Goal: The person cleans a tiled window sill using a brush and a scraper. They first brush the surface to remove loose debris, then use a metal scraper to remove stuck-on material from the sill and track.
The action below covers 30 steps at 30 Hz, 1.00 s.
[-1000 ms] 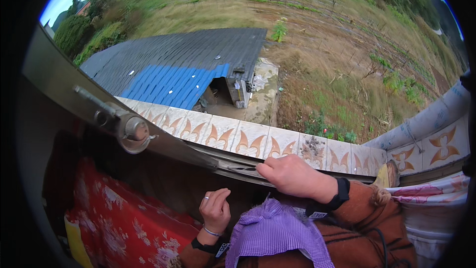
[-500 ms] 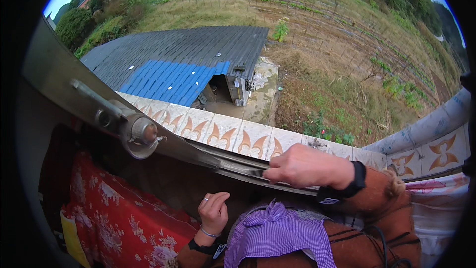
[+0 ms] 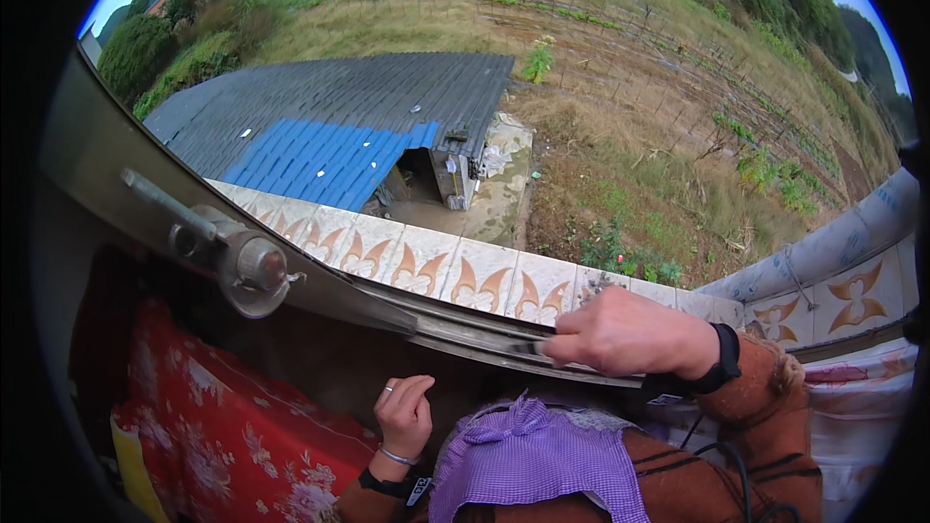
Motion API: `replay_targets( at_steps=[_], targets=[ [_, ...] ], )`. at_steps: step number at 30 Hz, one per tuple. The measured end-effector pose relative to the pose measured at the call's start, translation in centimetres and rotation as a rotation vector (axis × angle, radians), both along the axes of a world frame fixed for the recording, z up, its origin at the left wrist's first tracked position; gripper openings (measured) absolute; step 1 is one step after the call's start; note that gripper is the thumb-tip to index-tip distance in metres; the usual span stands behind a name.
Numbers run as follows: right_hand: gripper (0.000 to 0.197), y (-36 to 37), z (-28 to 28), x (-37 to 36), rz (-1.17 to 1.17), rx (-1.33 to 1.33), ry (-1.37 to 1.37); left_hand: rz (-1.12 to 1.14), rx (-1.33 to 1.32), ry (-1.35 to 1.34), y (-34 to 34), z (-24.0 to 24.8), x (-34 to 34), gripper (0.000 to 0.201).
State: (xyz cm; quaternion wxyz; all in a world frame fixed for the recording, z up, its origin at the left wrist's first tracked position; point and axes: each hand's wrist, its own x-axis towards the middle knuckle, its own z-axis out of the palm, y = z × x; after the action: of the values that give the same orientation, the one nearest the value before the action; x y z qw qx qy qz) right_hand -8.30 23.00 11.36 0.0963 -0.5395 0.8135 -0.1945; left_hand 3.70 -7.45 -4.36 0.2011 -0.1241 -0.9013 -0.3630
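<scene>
My right hand [image 3: 630,332] is closed in a pinch over the metal window track [image 3: 465,331]. From its fingertips a small dark-tipped tool [image 3: 528,345] reaches down into the groove; it is blurred and mostly hidden by the fingers, perhaps a little brush. Lower down, my left hand [image 3: 405,416], with a ring and a bracelet, hovers near my body on the inner side of the track. Its fingers are curled together and no object shows in them.
Left of the track stands the window frame with a round metal latch [image 3: 254,266]. Patterned tiles [image 3: 417,266] line the outer sill, with a grey pipe [image 3: 823,242] at right. Red floral cloth [image 3: 213,407] lies at lower left, and a pale curtain [image 3: 862,416] hangs at right.
My right hand has slid a little to the right along the track with the small tool. The left hand stays curled near my body. The whole view has shifted slightly.
</scene>
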Motion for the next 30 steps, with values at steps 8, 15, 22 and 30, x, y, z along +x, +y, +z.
replay_targets(
  at_steps=[8, 15, 22, 30],
  targets=[
    [0.017, -2.2, -3.2, 0.0, 0.000, -0.016, 0.090, -0.037, 0.012, 0.014, 1.0, 0.2, -1.1, 0.029],
    [0.014, 4.1, -0.5, 3.1, -0.081, 0.064, 0.023, -0.029, 0.020, 0.041, 1.0, 0.2, -1.0, 0.029],
    [0.013, 0.7, -3.7, 2.6, -0.076, -0.037, 0.112, -0.091, 0.004, 0.096, 2.1, 0.9, -2.8, 0.031],
    [0.017, 2.8, -0.9, 3.3, -0.095, 0.048, 0.146, -0.067, 0.015, 0.089, 2.4, 0.7, -2.4, 0.031]
  ],
)
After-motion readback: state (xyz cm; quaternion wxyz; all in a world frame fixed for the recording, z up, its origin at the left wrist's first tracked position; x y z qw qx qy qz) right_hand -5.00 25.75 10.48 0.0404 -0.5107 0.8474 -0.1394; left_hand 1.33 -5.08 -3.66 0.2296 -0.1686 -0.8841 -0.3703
